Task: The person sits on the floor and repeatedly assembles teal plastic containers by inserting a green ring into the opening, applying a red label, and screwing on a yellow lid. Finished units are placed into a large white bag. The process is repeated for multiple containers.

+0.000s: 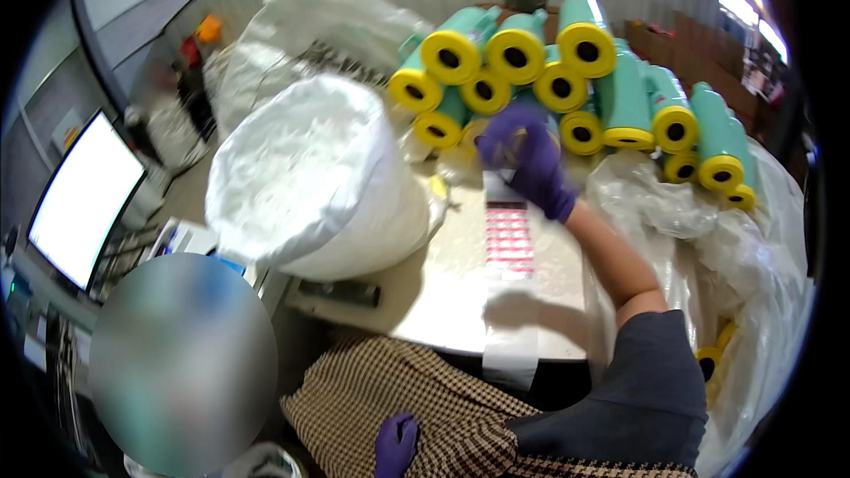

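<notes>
Teal rolls with yellow end caps (567,71) are lying stacked in a heap at the far edge of the surface (443,283), and we are reaching our right hand (527,159) in its purple glove up to the front of that heap. The grip looks curled around something at the near end of the pile, perhaps a roll's cap, but motion blur is hiding the fingers, so we cannot tell whether it is closed. Just below the hand a long white label strip (509,252) with rows of pink stickers is running toward us across the surface and hanging over its near edge. Our left hand (395,444) is resting low on the checked fabric (407,407) at our lap, fingers loosely curled, holding nothing. A big white sack (301,177) is sitting to the left. We judge we are picking a roll from the pile; taking one without toppling its neighbours calls for a firm hold.
</notes>
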The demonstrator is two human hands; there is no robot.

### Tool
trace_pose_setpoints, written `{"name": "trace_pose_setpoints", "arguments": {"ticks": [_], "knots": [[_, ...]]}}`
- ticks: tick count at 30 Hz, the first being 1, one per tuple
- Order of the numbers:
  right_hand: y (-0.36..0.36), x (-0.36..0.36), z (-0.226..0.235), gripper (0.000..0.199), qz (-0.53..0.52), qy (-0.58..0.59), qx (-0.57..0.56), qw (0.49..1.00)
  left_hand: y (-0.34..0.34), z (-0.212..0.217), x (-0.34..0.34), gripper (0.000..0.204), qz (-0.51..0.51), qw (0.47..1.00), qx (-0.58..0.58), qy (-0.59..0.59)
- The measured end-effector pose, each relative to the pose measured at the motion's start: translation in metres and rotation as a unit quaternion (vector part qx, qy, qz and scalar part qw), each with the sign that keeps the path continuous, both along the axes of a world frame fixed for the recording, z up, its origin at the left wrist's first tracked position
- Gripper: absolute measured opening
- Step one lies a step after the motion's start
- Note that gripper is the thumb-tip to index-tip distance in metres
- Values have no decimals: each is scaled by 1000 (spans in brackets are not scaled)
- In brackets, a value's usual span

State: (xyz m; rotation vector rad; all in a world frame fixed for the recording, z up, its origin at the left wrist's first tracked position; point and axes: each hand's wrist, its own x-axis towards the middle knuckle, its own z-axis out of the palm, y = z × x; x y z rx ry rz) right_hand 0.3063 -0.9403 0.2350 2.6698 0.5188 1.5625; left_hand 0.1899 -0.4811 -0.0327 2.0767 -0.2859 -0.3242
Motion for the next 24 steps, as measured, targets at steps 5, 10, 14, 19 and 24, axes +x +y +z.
{"name": "trace_pose_setpoints", "arguments": {"ticks": [5,10,14,19,24], "knots": [[-216,-32,127,100,-514,10,-39,857,2,-17,3,16,-48,997,-63,-23],[-296,-19,128,93,-413,215,92,880,2,-43,12,19,-37,998,-50,-4],[-329,-26,100,68,-285,7,177,942,-9,-37,16,20,-25,997,-28,-69],[-320,-17,107,56,-173,-216,413,868,6,-64,9,23,-13,993,15,-113],[-349,62,160,65,-133,-273,388,870,1,-45,1,24,34,999,29,-31]]}}
